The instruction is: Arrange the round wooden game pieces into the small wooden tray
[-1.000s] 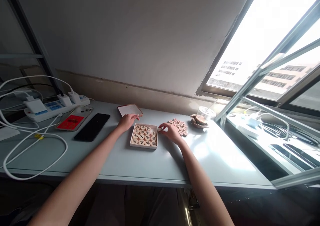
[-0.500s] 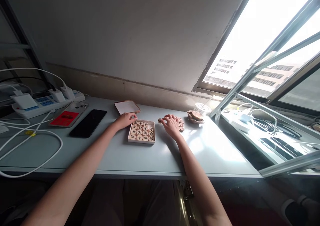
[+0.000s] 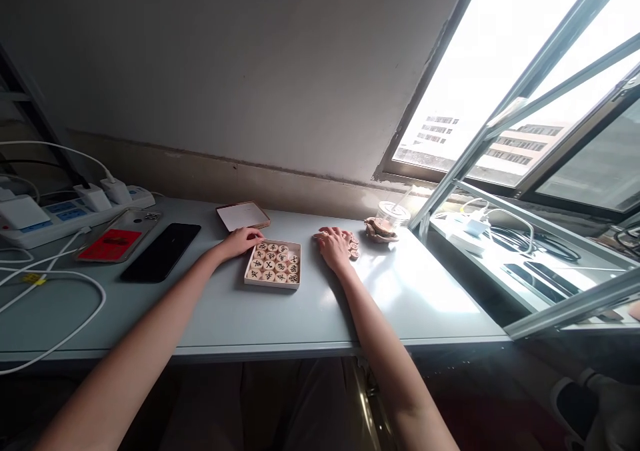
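A shallow square box (image 3: 249, 279) filled with several round wooden chess pieces (image 3: 274, 264) lies on the grey table (image 3: 300, 311). My left hand (image 3: 241, 241) rests on the box's far left corner, fingers curled over its edge. Just right of the box, my right hand (image 3: 333, 246) is closed, with a round piece pinched at its fingertips. It covers part of a loose pile of pieces (image 3: 353, 246). The box's lid (image 3: 243, 215) lies behind my left hand.
A black phone (image 3: 160, 252) and a phone in a red case (image 3: 113, 243) lie to the left, near a power strip (image 3: 65, 206) with white cables (image 3: 60, 284). A glass jar (image 3: 390, 214) stands by the open window frame (image 3: 500, 191).
My right hand has carried a piece from the box's right edge back toward the loose pile. My left hand stays on the box. The camera has turned slightly right.
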A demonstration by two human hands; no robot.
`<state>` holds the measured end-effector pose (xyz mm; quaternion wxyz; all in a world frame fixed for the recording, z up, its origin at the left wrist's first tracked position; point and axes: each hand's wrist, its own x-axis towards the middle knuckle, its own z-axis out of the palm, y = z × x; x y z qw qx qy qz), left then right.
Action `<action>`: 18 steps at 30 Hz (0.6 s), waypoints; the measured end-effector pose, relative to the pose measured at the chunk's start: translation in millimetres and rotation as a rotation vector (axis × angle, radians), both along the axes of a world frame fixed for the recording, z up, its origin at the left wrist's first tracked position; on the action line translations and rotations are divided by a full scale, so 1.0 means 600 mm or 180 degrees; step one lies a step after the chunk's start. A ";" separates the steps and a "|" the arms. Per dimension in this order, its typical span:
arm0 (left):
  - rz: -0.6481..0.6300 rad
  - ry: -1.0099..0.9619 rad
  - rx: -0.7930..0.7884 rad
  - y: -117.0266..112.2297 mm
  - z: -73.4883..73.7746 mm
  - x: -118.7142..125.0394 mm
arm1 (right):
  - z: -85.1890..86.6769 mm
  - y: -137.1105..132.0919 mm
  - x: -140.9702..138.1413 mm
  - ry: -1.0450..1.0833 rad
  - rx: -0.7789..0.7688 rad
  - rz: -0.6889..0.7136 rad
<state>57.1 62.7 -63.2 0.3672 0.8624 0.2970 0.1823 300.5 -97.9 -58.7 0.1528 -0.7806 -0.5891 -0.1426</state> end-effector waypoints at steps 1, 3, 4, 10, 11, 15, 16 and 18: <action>-0.0006 0.0018 0.0016 0.000 0.000 0.000 | 0.003 -0.001 0.004 0.0039 0.0057 -0.0108; 0.0006 0.0035 0.0071 -0.002 0.001 -0.001 | 0.012 -0.006 0.005 0.0134 0.0257 -0.0120; 0.0015 0.0038 0.0084 -0.002 0.002 -0.001 | 0.018 -0.009 0.000 0.0205 0.0374 -0.0005; -0.0026 0.0038 0.0068 0.000 0.003 -0.003 | 0.044 -0.029 -0.073 0.0500 -0.0160 0.1404; -0.0026 0.0013 0.0081 0.001 0.003 -0.003 | 0.045 -0.031 -0.082 0.0468 -0.0294 0.1468; -0.0131 0.0007 -0.0102 0.003 0.003 -0.005 | 0.048 -0.034 -0.094 0.0601 -0.0457 0.1442; -0.0160 0.0010 -0.0150 0.002 0.003 -0.005 | 0.048 -0.035 -0.093 0.0706 -0.0504 0.1434; -0.0180 0.0010 -0.0187 0.000 0.006 -0.006 | 0.049 -0.034 -0.090 0.0912 -0.0560 0.1408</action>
